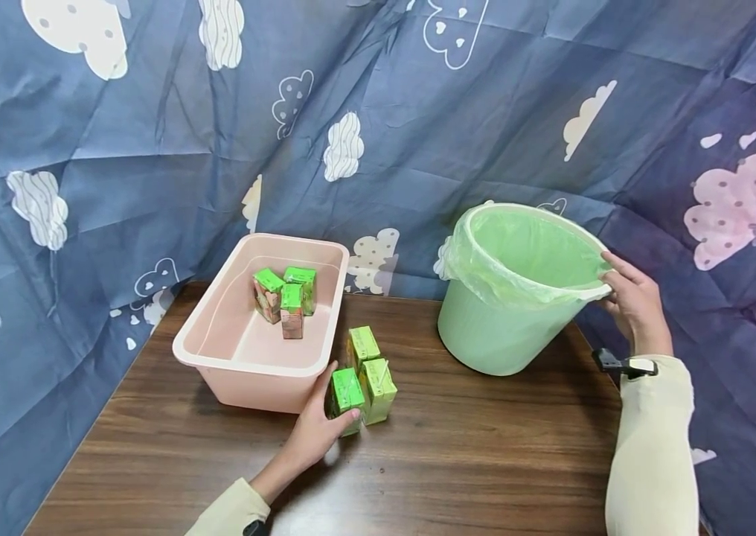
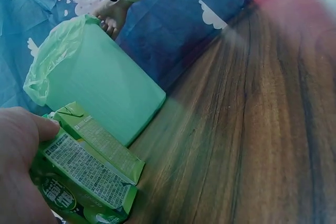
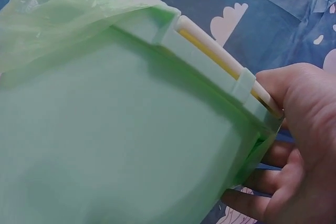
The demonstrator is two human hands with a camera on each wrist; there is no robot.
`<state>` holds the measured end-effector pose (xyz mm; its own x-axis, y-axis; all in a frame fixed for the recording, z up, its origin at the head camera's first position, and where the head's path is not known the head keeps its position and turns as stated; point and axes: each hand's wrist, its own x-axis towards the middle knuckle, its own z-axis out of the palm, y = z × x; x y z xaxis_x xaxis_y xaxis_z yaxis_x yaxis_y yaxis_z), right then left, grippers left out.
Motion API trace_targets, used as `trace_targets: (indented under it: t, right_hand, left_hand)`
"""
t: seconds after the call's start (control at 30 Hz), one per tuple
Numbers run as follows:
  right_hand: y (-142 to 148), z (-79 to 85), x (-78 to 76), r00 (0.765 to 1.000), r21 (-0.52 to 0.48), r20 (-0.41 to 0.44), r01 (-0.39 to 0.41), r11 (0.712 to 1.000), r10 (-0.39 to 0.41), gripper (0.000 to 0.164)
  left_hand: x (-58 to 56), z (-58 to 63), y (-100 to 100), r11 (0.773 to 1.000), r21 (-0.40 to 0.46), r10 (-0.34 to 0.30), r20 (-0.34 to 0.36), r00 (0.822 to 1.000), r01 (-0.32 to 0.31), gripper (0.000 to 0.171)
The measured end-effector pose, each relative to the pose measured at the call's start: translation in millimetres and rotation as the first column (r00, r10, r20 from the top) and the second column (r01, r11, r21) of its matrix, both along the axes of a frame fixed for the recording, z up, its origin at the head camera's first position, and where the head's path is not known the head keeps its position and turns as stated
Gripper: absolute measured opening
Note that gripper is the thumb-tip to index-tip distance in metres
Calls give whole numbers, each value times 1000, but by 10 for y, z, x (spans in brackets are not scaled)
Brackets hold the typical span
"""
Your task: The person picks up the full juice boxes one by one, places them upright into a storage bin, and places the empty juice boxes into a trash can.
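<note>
My left hand holds a green juice box between thumb and fingers, beside the front right corner of the pink basin. Right against that box stand two lighter yellow-green juice boxes on the table. In the left wrist view, the thumb lies on the top edge of the held juice box, whose printed side panel faces the camera. At the right, my right hand grips the rim of a light green trash bin, which leans rightward in the head view. From the right wrist, the fingers show under the bin's rim.
Three juice boxes with bright green tops stand inside the basin. A thin translucent bag lines the bin and folds over its rim. Behind the brown wooden table hangs a blue cloth with cloud prints.
</note>
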<state>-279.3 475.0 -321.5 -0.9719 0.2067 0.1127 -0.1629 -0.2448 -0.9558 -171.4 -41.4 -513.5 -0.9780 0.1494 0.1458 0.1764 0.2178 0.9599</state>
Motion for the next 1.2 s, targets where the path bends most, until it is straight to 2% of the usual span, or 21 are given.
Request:
trace_targets:
  t: [0.2, 0.4, 0.57, 0.73, 0.83, 0.9, 1.07, 1.13, 1.2]
  right_hand:
    - [-22, -27, 4, 1000, 7, -1, -11, 1000, 11, 47]
    - [-38, -52, -9, 1000, 3, -4, -16, 1000, 16, 49]
    - [-36, -62, -6, 1000, 31, 5, 4, 1000, -5, 52]
    - [-33, -40, -7, 1000, 35, 8, 7, 999, -7, 53]
    - [-34, -22, -18, 1000, 36, 7, 3, 999, -3, 54]
    - [-35, -13, -24, 1000, 36, 8, 1, 999, -2, 54]
    - [-35, -4, -32, 1000, 59, 19, 13, 998, -14, 54]
    - [-33, -2, -33, 999, 75, 25, 21, 997, -23, 55]
    - [-33, 2, -28, 999, 93, 29, 29, 995, -32, 55]
  left_hand:
    - [45, 19, -34, 1000, -7, -10, -43, 999, 9, 90]
    - [171, 93, -68, 999, -18, -27, -39, 999, 26, 90]
    - [309, 253, -126, 997, 6, -74, -42, 996, 74, 86]
    - [432, 504, -180, 982, 48, -182, -22, 983, 183, 82]
    - [473, 681, -192, 961, 81, -261, -51, 964, 264, 80]
    - [472, 800, -184, 940, 106, -316, -99, 944, 326, 78]
    - [387, 1099, -126, 861, 175, -429, -253, 867, 477, 77]
    - [339, 1228, -93, 846, 173, -445, -287, 848, 503, 78]
    - [285, 1363, -55, 849, 150, -449, -298, 842, 506, 79]
